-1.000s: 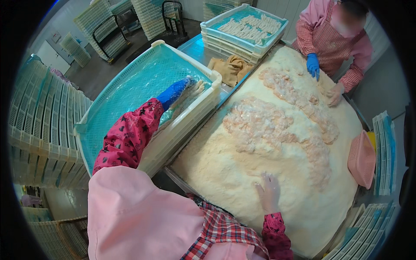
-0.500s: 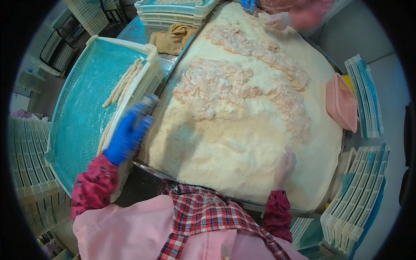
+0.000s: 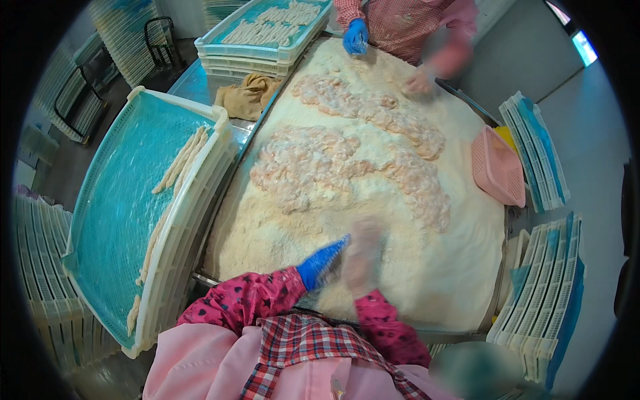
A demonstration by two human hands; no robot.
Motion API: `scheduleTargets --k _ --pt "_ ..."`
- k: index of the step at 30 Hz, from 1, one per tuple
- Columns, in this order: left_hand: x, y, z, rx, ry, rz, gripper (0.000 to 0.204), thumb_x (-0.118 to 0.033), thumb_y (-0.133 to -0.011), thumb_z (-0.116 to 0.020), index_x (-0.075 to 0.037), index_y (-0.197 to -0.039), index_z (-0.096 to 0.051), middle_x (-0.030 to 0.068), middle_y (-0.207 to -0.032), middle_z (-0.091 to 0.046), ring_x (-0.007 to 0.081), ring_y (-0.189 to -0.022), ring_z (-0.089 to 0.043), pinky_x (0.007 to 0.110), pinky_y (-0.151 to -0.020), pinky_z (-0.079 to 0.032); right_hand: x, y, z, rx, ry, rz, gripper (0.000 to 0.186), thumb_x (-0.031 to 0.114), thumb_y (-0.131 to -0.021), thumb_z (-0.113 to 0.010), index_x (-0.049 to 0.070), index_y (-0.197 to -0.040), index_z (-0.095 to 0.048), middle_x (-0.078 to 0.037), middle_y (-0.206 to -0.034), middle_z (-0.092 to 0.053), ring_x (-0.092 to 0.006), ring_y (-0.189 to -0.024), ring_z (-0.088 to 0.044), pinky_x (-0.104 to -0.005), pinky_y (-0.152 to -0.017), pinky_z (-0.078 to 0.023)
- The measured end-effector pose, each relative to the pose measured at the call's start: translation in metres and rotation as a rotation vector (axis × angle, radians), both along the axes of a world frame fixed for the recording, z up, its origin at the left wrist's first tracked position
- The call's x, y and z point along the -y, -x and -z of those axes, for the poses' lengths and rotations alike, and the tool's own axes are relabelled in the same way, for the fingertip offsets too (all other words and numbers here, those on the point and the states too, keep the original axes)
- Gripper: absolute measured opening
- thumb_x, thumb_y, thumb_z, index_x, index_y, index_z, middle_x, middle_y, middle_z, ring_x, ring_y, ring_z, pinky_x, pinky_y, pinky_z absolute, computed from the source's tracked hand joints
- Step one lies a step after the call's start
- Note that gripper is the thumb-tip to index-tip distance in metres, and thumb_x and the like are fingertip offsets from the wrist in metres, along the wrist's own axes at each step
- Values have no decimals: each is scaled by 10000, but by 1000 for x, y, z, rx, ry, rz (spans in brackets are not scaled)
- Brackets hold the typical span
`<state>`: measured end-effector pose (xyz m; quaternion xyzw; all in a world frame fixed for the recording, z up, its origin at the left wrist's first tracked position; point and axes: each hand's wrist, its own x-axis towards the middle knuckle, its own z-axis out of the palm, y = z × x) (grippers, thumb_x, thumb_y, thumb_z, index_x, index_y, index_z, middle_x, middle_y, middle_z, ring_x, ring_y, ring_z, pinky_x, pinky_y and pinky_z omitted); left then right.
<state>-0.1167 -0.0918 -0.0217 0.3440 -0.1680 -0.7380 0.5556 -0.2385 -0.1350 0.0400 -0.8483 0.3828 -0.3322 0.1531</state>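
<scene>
A wide bed of pale powder [image 3: 460,267] holds heaps of pinkish, wet meat pieces [image 3: 300,163]. Over the near part of the bed, my left hand [image 3: 320,263] in a blue glove and my right hand [image 3: 362,257] in a pale glove are side by side, both smeared by motion, so their fingers and anything in them cannot be made out. To the left, a white-rimmed tray [image 3: 215,120] lined with turquoise mesh sits on a stack, with long coated strips [image 3: 177,167] lying along its right side.
A co-worker [image 3: 407,30] works at the far side. Stacked trays with strips [image 3: 247,63] and a tan cloth [image 3: 247,100] lie at back left. A pink basket [image 3: 497,167] and upright racks of trays [image 3: 530,293] line the right; more tray stacks [image 3: 40,267] stand left.
My left hand has left the turquoise tray, where strips now show, and moved right onto the powder bed beside my right hand. My right hand has also moved. The view has shifted.
</scene>
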Motion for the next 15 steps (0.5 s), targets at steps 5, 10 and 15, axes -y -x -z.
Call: scheduleTargets --k 5,10,15 --pt "-10 35 50 -6 150 -335 533 -336 -949 -410 -61 -1392 -295 98 -1367 -390 197 -1213 -402 323 -1003 -338 11 -37 0 98 -68 -151 613 443 -935 -244 3 -1350 -343 -215 -1414 -302 -351 -1345 -217 -494 -1091 -115" --pt "-7 -26 -21 -292 -286 -413 490 -412 -942 -406 -63 -1282 -447 69 -1046 -580 197 -913 -554 317 -827 -456 51 -68 -31 53 -28 -356 672 321 -849 -554 -24 -1358 -282 -225 -1329 -394 -353 -1260 -360 -397 -1051 -268" --pt "-41 -117 -109 -312 41 -558 489 -367 -944 -426 -59 -1322 -392 93 -1170 -552 166 -938 -561 295 -798 -482 183 -39 30 -135 56 1 384 85 -788 -600 -13 -1147 -508 -160 -1065 -563 -299 -1016 -532 -367 -900 -418"
